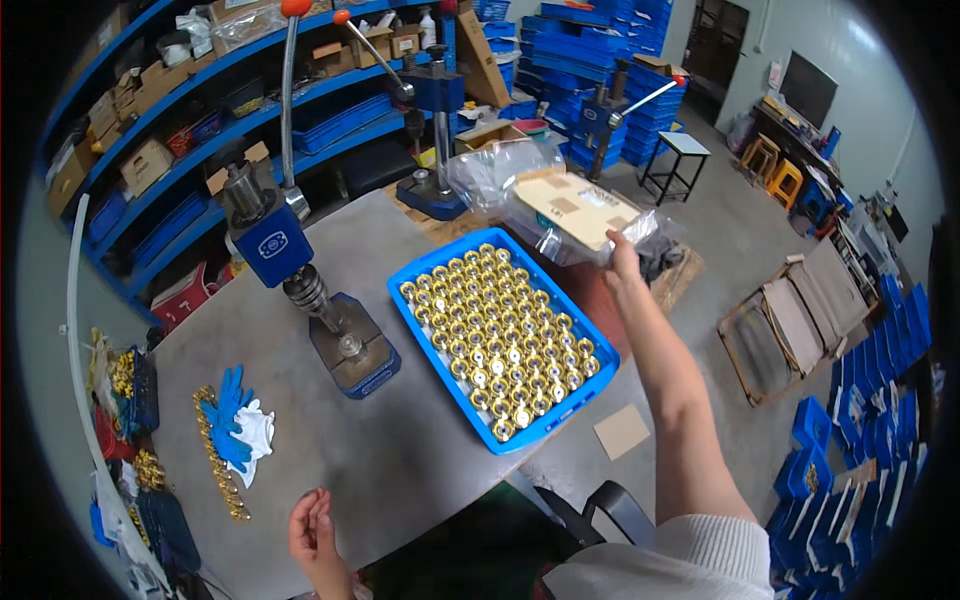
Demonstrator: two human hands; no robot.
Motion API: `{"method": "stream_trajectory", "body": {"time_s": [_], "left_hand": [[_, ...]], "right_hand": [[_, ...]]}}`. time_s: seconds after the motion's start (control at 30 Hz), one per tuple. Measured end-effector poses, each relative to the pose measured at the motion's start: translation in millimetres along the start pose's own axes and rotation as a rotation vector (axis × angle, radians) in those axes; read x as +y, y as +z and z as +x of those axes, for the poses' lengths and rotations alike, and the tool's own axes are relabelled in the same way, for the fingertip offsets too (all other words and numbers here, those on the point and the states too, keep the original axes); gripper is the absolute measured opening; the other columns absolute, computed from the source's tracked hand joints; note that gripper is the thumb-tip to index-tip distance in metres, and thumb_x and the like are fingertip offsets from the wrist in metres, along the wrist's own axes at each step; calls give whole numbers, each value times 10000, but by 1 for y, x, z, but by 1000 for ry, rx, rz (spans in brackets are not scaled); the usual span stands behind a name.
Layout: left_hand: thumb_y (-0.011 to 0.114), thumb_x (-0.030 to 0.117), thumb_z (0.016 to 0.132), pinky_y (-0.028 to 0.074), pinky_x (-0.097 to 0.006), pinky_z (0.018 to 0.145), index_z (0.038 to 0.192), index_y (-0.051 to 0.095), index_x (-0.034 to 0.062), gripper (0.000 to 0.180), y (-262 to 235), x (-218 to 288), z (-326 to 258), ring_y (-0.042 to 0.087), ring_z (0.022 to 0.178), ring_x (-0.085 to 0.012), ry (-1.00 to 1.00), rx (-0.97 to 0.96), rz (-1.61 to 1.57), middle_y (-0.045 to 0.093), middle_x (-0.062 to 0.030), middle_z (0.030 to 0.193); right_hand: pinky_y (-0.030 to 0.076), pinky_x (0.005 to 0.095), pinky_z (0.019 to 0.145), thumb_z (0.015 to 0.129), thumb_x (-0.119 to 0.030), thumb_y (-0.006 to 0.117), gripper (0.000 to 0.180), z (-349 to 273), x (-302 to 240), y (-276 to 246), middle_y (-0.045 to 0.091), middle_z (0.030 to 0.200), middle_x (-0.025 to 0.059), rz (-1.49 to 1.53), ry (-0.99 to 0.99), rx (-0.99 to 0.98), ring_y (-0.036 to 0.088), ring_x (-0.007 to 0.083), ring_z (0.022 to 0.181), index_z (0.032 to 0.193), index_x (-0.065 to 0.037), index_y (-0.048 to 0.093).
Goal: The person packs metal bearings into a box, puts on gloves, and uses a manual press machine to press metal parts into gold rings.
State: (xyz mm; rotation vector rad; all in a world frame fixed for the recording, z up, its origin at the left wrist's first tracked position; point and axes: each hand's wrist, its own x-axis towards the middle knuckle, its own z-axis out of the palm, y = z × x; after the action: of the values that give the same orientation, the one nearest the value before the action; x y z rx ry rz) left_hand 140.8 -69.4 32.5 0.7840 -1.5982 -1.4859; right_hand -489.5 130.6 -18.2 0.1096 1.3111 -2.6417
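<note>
Head view: a cream board point(572, 205) could slip or drag the clear plastic point(488, 178) along, since the right hand point(624, 260) appears to pinch only its near corner, fingers nearly closed, undersides hidden. The board extends beyond those fingers, over the plastic, behind a blue tray point(443, 371) of gold-coloured parts point(508, 335). The left hand point(316, 533), loosely curled and apparently empty, hovers above the bench point(300, 440).
</note>
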Motion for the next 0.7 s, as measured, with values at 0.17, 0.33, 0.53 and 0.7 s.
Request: {"method": "stream_trajectory", "body": {"time_s": [0.17,0.33,0.53,0.7], "left_hand": [[527,19,947,446,-372,1017,1250,516,-57,312,8,7,-4,588,1159,-269,-80,22,63,592,-181,1241],[618,67,906,416,-391,1041,1327,442,-57,473,61,7,22,522,1250,-308,-65,-251,298,538,-195,1326],[850,416,685,214,-529,1139,1478,-13,-92,1277,185,-52,17,248,1400,-448,228,-637,774,205,-325,1500],[840,407,689,192,-573,1109,1448,-48,-145,1292,224,-92,8,320,1323,-481,291,-428,486,283,-332,1430]], "right_hand": [[530,473,860,888,-267,635,554,25,45,-20,591,1198,158,-3,109,23,628,298,1035,1334,-2,440],[414,378,1022,835,-395,738,839,-37,-23,-65,481,1379,212,-927,-339,91,498,300,1251,1422,77,367],[368,464,1044,851,-167,622,373,-253,16,-31,548,1281,208,-1340,-948,-403,520,368,1203,1179,2,574],[386,481,999,845,-207,550,316,-246,27,-22,611,1142,201,-1189,-1054,-455,539,412,1141,1075,-1,618]]}}
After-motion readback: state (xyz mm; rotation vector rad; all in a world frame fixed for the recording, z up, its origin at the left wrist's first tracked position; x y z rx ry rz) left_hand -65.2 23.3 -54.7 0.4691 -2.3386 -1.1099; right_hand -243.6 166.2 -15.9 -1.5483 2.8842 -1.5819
